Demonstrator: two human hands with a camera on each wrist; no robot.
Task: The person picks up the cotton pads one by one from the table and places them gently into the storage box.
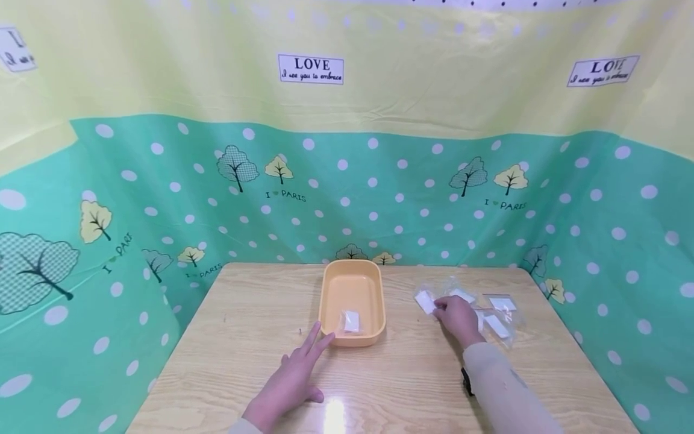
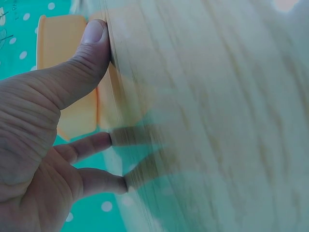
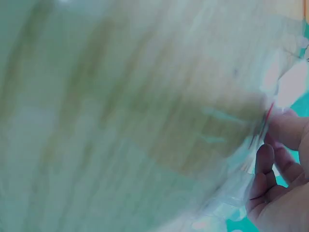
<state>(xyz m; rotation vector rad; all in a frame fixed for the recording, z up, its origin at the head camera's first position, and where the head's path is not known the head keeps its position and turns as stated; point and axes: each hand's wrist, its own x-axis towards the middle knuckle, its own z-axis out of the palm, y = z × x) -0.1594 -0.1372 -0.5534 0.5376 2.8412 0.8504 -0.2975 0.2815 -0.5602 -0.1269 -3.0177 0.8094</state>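
Note:
My right hand (image 1: 459,319) is over a group of small clear zip bags at the table's right. Its thumb and fingers pinch one zip bag (image 1: 425,302) with a white piece inside; the bag's red seal line shows in the right wrist view. Several more bags, such as a flat zip bag (image 1: 496,326), lie under and beside this hand. My left hand (image 1: 290,380) spreads its fingers on the table, fingertips by the near left corner of an orange plastic bin (image 1: 353,342). Whether they touch it is unclear. One zip bag (image 1: 350,322) lies inside the bin.
The wooden table (image 1: 233,337) reaches back to a green and yellow curtain (image 1: 347,199) that hangs behind and along both sides. A bright glare spot lies on the table near the front, right of my left hand.

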